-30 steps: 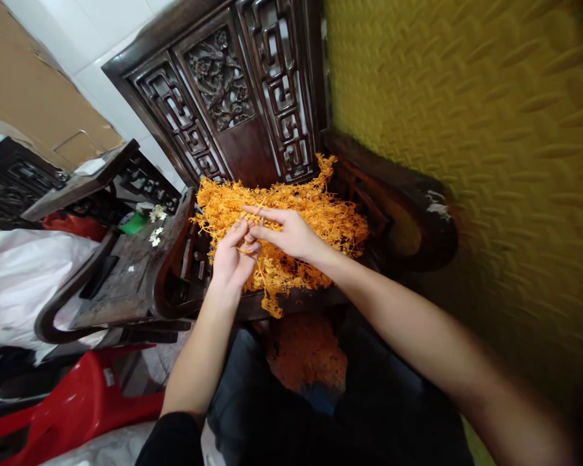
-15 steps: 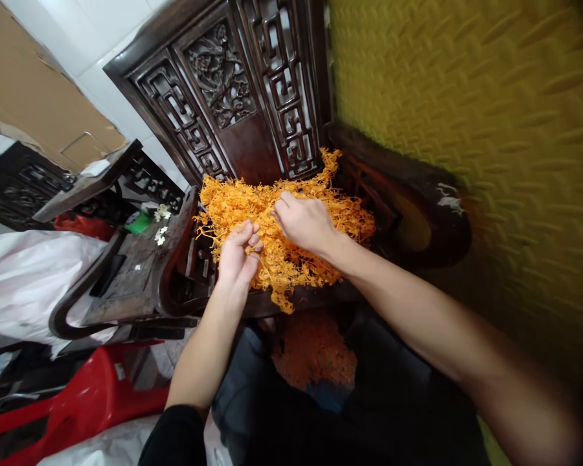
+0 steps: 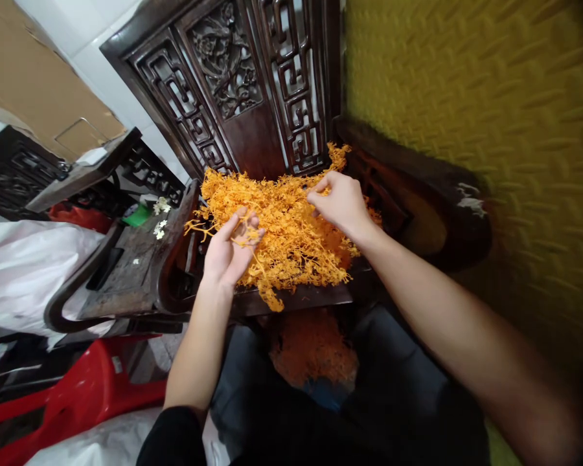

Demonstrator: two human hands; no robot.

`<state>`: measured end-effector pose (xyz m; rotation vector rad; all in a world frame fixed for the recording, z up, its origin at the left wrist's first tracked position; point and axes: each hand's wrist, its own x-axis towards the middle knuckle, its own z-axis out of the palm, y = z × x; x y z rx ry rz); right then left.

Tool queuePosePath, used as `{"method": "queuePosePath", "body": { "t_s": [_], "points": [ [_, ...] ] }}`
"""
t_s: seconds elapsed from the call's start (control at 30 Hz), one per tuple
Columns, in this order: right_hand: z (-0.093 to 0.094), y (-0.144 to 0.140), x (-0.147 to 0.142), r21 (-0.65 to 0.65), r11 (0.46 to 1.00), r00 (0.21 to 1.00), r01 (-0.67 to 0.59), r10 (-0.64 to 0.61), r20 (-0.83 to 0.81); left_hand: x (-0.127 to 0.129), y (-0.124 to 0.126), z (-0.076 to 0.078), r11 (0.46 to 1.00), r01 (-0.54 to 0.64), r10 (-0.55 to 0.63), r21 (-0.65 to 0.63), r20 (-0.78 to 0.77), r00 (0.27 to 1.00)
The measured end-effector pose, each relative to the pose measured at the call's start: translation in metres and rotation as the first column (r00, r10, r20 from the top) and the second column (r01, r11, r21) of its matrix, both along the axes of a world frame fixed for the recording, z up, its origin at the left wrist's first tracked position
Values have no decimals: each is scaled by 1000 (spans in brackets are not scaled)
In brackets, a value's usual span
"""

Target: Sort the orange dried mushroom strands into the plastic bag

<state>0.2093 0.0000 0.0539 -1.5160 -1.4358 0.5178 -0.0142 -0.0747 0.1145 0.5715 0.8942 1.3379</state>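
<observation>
A yellow embossed wall [image 3: 466, 97] fills the right side. A dark carved wooden chair [image 3: 252, 90] stands beside it, its seat heaped with orange stringy sprigs [image 3: 291, 233]. A red plastic stool [image 3: 78, 395] lies lower left. The right hand [image 3: 340, 202], fingers curled, pinches into the heap's top. The left hand [image 3: 230, 249], half open, cradles 1 loose sprig at the heap's left edge.

- The right hand [image 3: 340, 202] now sits farther back and right on the orange sprig pile [image 3: 291, 239].
- The left hand [image 3: 228, 249] has opened, a sprig across its palm.
</observation>
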Motion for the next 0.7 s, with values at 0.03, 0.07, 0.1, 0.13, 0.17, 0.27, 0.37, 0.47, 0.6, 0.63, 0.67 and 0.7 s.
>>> {"method": "queuePosePath", "body": {
  "t_s": [0.03,0.07,0.1,0.13,0.17,0.27,0.37,0.47,0.6,0.63,0.67,0.7],
  "points": [
    [5,-7,-5,-24,998,995,-50,48,-89,1,3,-3,998,51,-51,-37,-2,999],
    [11,-14,-11,-28,994,980,-106,100,-171,2,5,-5,995,88,-89,-50,-9,996],
    [17,-21,-16,-16,986,957,-166,157,-244,3,6,-6,993,110,-111,-41,-23,994],
    [23,-28,-21,1,972,927,-234,223,-301,4,6,-7,993,119,-120,-18,-43,992],
    [28,-34,-25,17,949,892,-314,302,-338,5,6,-7,993,120,-119,13,-63,991],
    [32,-44,-33,26,832,790,-554,535,-299,6,2,-5,990,115,-108,83,-89,990],
    [25,-47,-42,10,783,769,-622,613,-180,7,-1,-6,983,149,-141,106,-79,987],
    [19,-53,-53,60,838,837,-542,545,-53,7,-1,-8,978,178,-170,108,-75,982],
    [24,-66,-56,282,904,947,-320,299,115,7,3,-8,988,122,-116,100,-59,992],
    [26,-68,-54,334,900,960,-279,256,114,6,3,-7,989,102,-97,103,-56,994],
    [28,-69,-53,367,894,967,-256,236,100,6,3,-6,990,88,-82,110,-55,995],
    [28,-68,-52,377,891,967,-255,240,87,6,3,-5,990,80,-74,120,-53,996]
  ]
}}
